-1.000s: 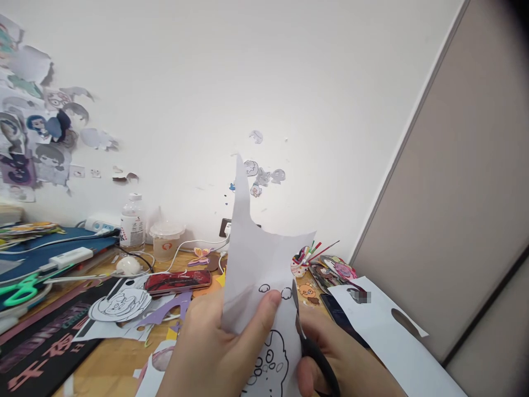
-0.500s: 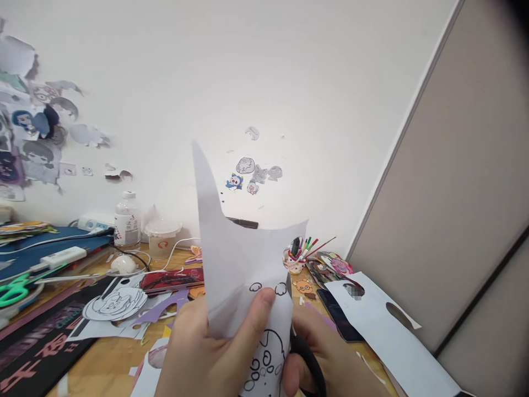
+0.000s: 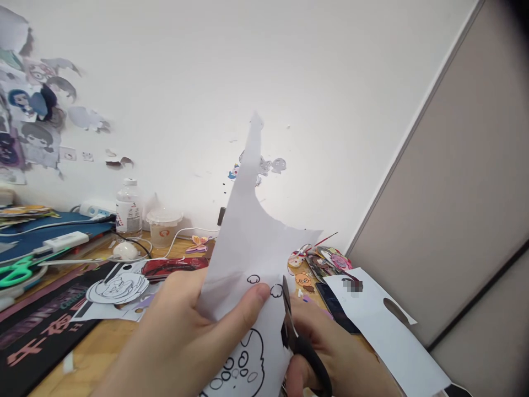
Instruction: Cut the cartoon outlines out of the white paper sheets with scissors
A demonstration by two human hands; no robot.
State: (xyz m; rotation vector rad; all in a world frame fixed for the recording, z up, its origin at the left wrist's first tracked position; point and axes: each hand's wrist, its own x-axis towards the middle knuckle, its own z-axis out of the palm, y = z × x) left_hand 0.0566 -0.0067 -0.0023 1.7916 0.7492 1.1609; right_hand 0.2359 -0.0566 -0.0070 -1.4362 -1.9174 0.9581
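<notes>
the left hand [image 3: 185, 325] pinches the paper [image 3: 237, 237]; the right hand [image 3: 330, 342] grips the scissors [image 3: 303, 346], whose blade [image 3: 287, 304] now shows more at the paper's right edge, apparently cutting near an outline [image 3: 276, 290].

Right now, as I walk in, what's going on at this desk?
A person grips a white sheet of paper upright in the left hand. The right hand holds black-handled scissors, a blade showing beside a small drawn shape near the sheet's right side. The sheet's upper edge curves inward, and a larger cartoon outline sits lower down. Further back, left of the sheet, stand a bottle and a lidded cup.
</notes>
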